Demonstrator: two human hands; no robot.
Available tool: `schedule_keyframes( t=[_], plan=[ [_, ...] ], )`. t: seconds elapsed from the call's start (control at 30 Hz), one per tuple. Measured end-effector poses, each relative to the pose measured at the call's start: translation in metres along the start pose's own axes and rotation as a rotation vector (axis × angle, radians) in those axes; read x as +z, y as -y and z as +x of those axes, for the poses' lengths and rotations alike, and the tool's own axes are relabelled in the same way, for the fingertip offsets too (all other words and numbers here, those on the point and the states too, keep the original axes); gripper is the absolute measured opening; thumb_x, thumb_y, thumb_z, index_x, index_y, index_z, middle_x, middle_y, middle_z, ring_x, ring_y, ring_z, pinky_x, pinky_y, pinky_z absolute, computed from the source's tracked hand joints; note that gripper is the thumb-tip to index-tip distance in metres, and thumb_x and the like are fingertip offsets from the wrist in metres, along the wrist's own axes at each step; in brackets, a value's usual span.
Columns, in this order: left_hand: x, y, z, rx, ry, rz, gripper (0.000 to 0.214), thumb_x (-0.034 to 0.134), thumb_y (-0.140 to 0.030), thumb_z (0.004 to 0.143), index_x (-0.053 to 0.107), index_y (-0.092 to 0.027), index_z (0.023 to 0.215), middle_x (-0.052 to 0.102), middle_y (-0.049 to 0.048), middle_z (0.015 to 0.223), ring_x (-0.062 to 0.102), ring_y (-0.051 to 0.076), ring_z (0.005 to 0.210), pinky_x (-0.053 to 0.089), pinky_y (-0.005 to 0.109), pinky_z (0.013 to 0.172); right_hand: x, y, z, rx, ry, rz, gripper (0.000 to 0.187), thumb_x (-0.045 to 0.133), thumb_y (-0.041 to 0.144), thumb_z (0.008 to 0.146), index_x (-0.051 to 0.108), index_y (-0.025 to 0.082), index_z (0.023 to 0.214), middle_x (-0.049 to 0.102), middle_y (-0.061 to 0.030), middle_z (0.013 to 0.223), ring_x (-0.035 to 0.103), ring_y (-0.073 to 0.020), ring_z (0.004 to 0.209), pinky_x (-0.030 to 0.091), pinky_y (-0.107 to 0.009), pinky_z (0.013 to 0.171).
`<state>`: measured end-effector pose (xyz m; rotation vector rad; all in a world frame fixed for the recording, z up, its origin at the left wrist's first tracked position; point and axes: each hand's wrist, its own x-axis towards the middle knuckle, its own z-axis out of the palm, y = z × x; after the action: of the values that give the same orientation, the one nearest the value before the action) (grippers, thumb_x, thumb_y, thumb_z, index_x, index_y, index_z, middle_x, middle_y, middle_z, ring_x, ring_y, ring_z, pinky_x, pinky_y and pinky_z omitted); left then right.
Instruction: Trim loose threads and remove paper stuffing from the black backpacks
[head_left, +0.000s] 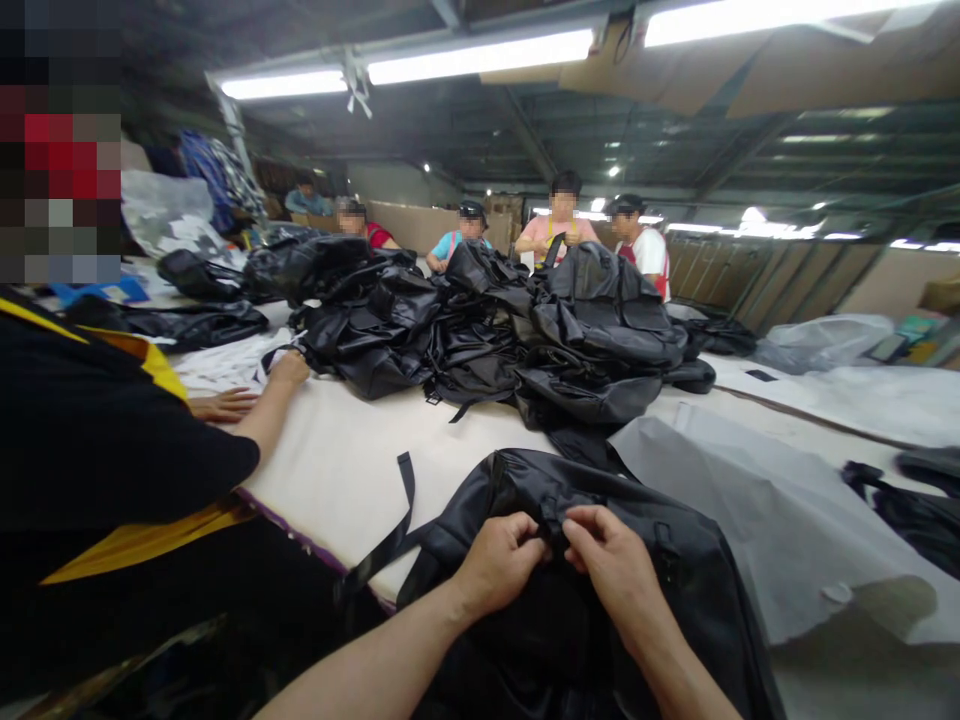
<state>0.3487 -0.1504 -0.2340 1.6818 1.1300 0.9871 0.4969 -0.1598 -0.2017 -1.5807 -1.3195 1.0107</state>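
Black bag (559,625) — piled bags (487,345) behind

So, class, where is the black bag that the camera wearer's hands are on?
The black bag is at lower centre-right in the head view, under the left hand and right hand, left of the grey sheet.

Both hands (496,562) on black bag (574,640), black heap (487,335) beyond.

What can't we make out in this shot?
- Bag, pinched spot: head view, covered by the left hand and right hand.
- Bag's near end: head view, cut off by bottom edge.
- Pink-shirted worker, legs: head view, hidden behind the pile.
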Motion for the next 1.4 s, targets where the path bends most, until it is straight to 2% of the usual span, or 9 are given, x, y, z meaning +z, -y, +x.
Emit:
schedule_keyframes(
  t=[0.17, 0.33, 0.6, 0.73, 0.83, 0.93, 1.07, 1.3, 1.4],
  plan=[
    [-0.001, -0.001, 0.002, 0.008, -0.019, 0.026, 0.013, 0.049, -0.02, 0.076, 0.055, -0.016, 0.065, 0.053, -0.0047, 0.061, 0.047, 0.009, 0.061, 0.033, 0.02, 0.057, 0.006, -0.003, -0.016, 0.015, 0.083, -0.027, 0.018, 0.057, 0.035, 0.073, 0.06, 0.018, 0.079, 0.061, 0.0005, 0.065, 0.058, -0.0141, 0.058, 0.043, -0.023, 0.051],
    [-0.003, -0.001, 0.003, -0.01, -0.001, 0.016, 0.016, 0.05, -0.023, 0.077, 0.053, -0.016, 0.063, 0.048, -0.0054, 0.059, 0.043, 0.009, 0.059, 0.032, 0.02, 0.055, 0.008, 0.001, -0.014, 0.041, 0.178, -0.019, 0.023, 0.053, 0.037, 0.078, 0.06, 0.016, 0.081, 0.064, -0.0013, 0.07, 0.06, -0.0126, 0.059, 0.044, -0.021, 0.05],
    [-0.001, 0.004, 0.005, -0.049, 0.018, 0.034, 0.016, 0.048, -0.023, 0.075, 0.055, -0.015, 0.063, 0.051, -0.0041, 0.06, 0.045, 0.01, 0.06, 0.032, 0.022, 0.056, 0.01, 0.001, 0.0, 0.17, 0.147, 0.024, 0.018, 0.051, 0.031, 0.078, 0.053, 0.017, 0.067, 0.061, 0.0005, 0.057, 0.054, -0.0094, 0.043, 0.036, -0.019, 0.039],
    [-0.002, -0.003, 0.009, -0.099, 0.044, -0.015, 0.015, 0.05, -0.024, 0.072, 0.055, -0.015, 0.062, 0.053, -0.0034, 0.059, 0.045, 0.01, 0.058, 0.033, 0.022, 0.056, 0.014, 0.005, 0.001, -0.056, -0.006, -0.298, 0.021, 0.052, 0.036, 0.081, 0.052, 0.02, 0.068, 0.062, -0.0008, 0.06, 0.06, -0.0157, 0.057, 0.042, -0.026, 0.054],
    [-0.004, -0.01, 0.011, -0.165, 0.041, -0.043, 0.02, 0.051, -0.026, 0.071, 0.047, -0.016, 0.054, 0.042, -0.0058, 0.05, 0.037, 0.009, 0.051, 0.028, 0.022, 0.05, 0.018, 0.007, -0.001, -0.237, -0.17, -0.52, 0.016, 0.047, 0.035, 0.085, 0.053, 0.02, 0.087, 0.065, -0.0061, 0.085, 0.063, -0.0219, 0.075, 0.042, -0.031, 0.065],
    [-0.006, -0.015, 0.01, -0.198, 0.035, -0.065, 0.021, 0.05, -0.026, 0.07, 0.044, -0.017, 0.052, 0.038, -0.0062, 0.048, 0.035, 0.009, 0.051, 0.026, 0.023, 0.049, 0.016, 0.006, -0.001, -0.201, -0.083, -0.421, 0.022, 0.048, 0.03, 0.083, 0.05, 0.02, 0.103, 0.065, -0.0071, 0.092, 0.063, -0.0212, 0.079, 0.043, -0.03, 0.067],
    [-0.005, -0.014, 0.006, -0.163, 0.06, -0.069, 0.016, 0.049, -0.024, 0.071, 0.046, -0.017, 0.057, 0.044, -0.0056, 0.052, 0.039, 0.009, 0.052, 0.029, 0.022, 0.051, 0.007, 0.001, 0.0, -0.006, 0.131, -0.113, 0.023, 0.047, 0.039, 0.082, 0.052, 0.021, 0.097, 0.06, 0.0022, 0.065, 0.061, -0.0146, 0.056, 0.042, -0.024, 0.049],
    [-0.005, -0.008, -0.001, 0.017, 0.046, 0.069, 0.018, 0.046, -0.022, 0.079, 0.049, -0.016, 0.062, 0.048, -0.0044, 0.06, 0.044, 0.01, 0.061, 0.033, 0.022, 0.058, 0.008, 0.004, 0.0, 0.105, 0.137, 0.037, 0.02, 0.048, 0.03, 0.08, 0.049, 0.018, 0.096, 0.054, 0.0065, 0.054, 0.051, -0.0099, 0.041, 0.035, -0.019, 0.039],
    [-0.007, -0.006, -0.003, 0.05, 0.077, 0.088, 0.018, 0.044, -0.022, 0.082, 0.053, -0.016, 0.067, 0.053, -0.0036, 0.064, 0.047, 0.011, 0.064, 0.034, 0.022, 0.061, 0.008, 0.002, 0.001, 0.032, 0.124, -0.053, 0.019, 0.046, 0.028, 0.081, 0.048, 0.02, 0.098, 0.055, 0.0055, 0.056, 0.054, -0.0114, 0.045, 0.039, -0.021, 0.044]
  ],
)
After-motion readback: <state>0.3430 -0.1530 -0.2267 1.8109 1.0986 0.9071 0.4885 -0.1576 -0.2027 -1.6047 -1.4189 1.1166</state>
